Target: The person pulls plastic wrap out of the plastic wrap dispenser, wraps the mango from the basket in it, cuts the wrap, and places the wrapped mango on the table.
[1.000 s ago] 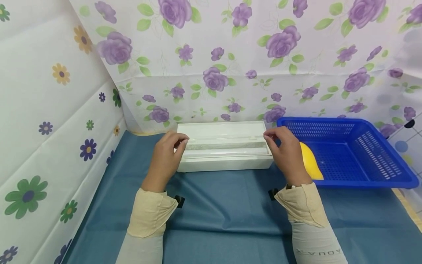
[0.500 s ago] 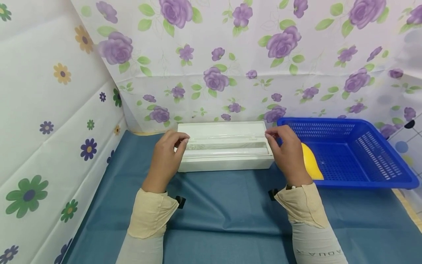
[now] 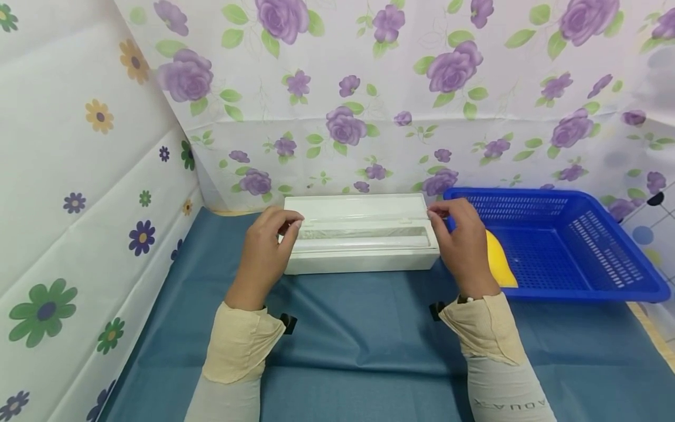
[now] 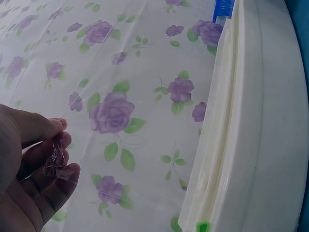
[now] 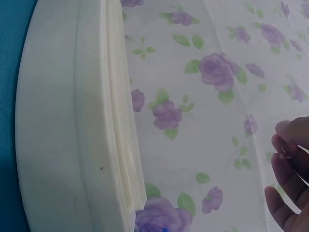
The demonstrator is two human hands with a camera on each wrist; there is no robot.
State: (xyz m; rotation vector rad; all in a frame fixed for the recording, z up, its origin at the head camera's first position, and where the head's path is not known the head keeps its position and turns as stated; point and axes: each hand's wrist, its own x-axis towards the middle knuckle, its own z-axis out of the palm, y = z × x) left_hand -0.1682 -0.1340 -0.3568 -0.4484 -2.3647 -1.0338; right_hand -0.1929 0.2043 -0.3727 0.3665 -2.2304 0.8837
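A white cling film dispenser box (image 3: 364, 262) sits on the blue cloth, a roll (image 3: 364, 241) showing through its long slot. My left hand (image 3: 266, 255) is raised over the box's left end and pinches a crumpled edge of clear cling film (image 4: 57, 158) between thumb and fingers. Over the right end, my right hand (image 3: 464, 252) pinches the film's other corner, a small shiny bit (image 5: 287, 152) at the fingertips. The sheet between the hands is so clear that it hardly shows in the head view.
Right of the box stands a blue plastic basket (image 3: 590, 294) with a yellow curved object (image 3: 497, 261) at its near left corner. Floral sheeting (image 3: 343, 158) hangs right behind the box, and more sheeting (image 3: 105, 246) closes the left side.
My right hand has moved slightly right and away from the body, film still pinched. The left hand has barely moved, and the box stays in place.
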